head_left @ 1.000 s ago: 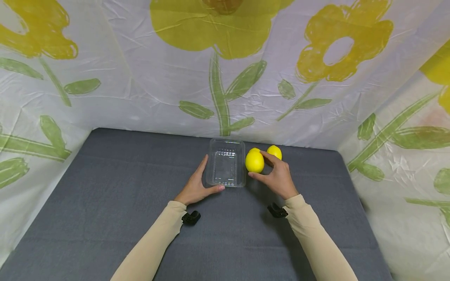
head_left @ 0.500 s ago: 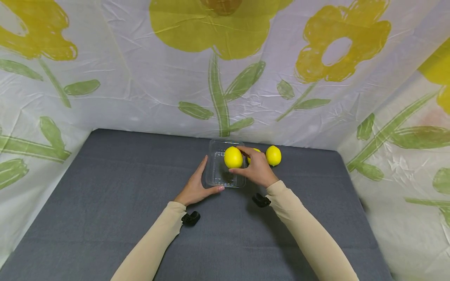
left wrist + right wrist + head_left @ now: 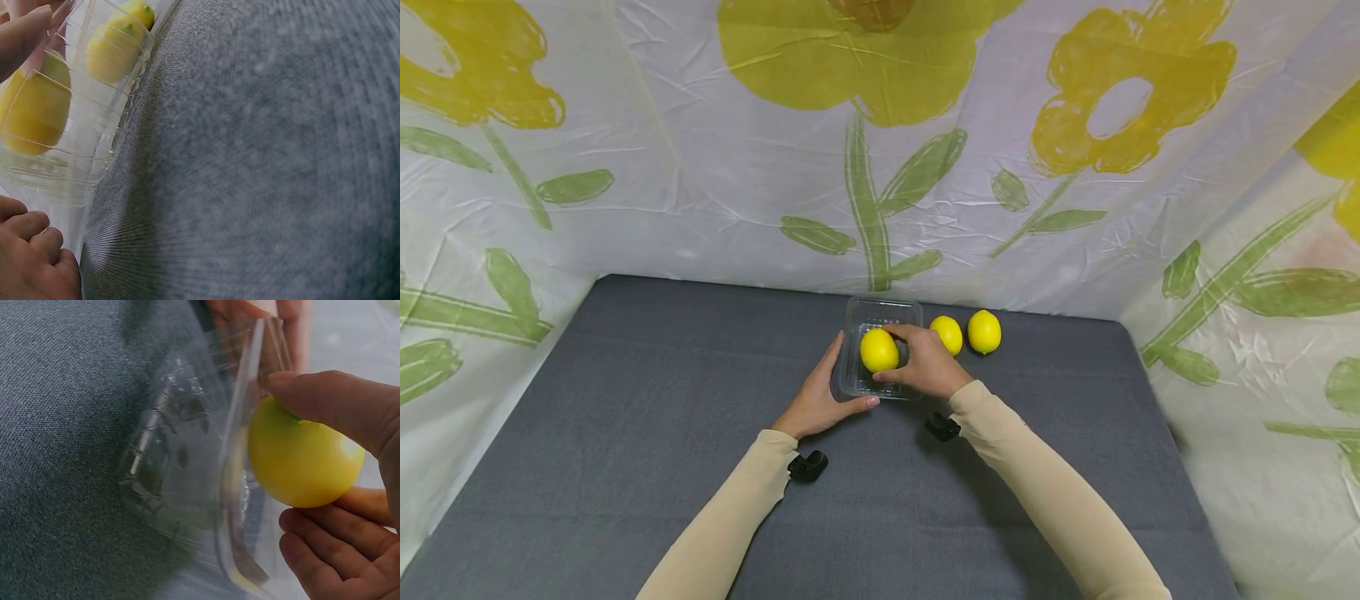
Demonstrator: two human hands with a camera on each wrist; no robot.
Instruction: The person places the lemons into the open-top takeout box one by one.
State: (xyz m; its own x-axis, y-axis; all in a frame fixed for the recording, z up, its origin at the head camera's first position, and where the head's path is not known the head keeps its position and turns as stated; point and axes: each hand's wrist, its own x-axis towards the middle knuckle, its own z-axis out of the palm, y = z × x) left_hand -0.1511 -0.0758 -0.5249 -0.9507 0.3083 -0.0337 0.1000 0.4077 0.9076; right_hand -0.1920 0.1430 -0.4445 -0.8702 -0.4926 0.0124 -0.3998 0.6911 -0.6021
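Between the thumb and fingers of my right hand (image 3: pixel 927 365) is a yellow lemon (image 3: pixel 878 350). It hangs over a clear plastic container (image 3: pixel 883 308), and the right wrist view has this lemon (image 3: pixel 306 465) close to the container's rim (image 3: pixel 228 506). My left hand (image 3: pixel 817 402) rests at the near left corner of the container, fingers stretched along the left side and thumb along the near edge. Two more lemons stand on the cloth right of the container, one nearer lemon (image 3: pixel 948 333) partly behind my right hand and one farther lemon (image 3: pixel 984 332).
A dark grey cloth (image 3: pixel 700 375) covers the table. White sheeting with yellow flower prints (image 3: pixel 737 217) hangs right behind the back edge and at both sides. Black wrist cameras (image 3: pixel 942 426) sit below both hands.
My right hand has carried the lemon leftward from beside the container to over it, then slightly lower and nearer. The other two lemons are now in fuller view. My left hand stays put.
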